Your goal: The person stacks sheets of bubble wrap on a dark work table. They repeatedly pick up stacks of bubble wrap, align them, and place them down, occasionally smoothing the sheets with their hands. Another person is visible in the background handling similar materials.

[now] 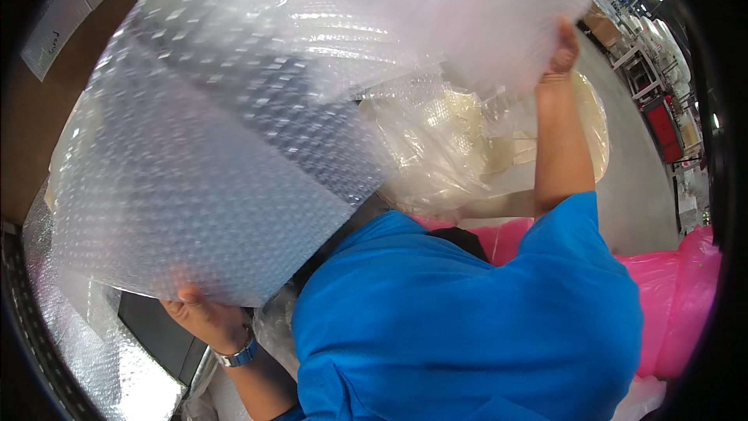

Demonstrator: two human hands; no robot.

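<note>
A large clear sheet of bubble wrap stretches across the view in front of my blue shirt, smeared by motion in places. My left hand, with a watch on its wrist, grips the sheet's lower edge between thumb and fingers. Farther off to the right, my raised right hand is closed on the whitish, blurred upper part of the wrap; most of its fingers are hidden behind it. A darker folded layer shows through the middle. I cannot tell whether it is one piece or overlapping ones.
Below the right arm lies a pile of yellowish clear plastic. Pink plastic-wrapped bundles stand at the right. Brown cardboard with white paper labels is at the far left. Shelving and a red bin line the aisle.
</note>
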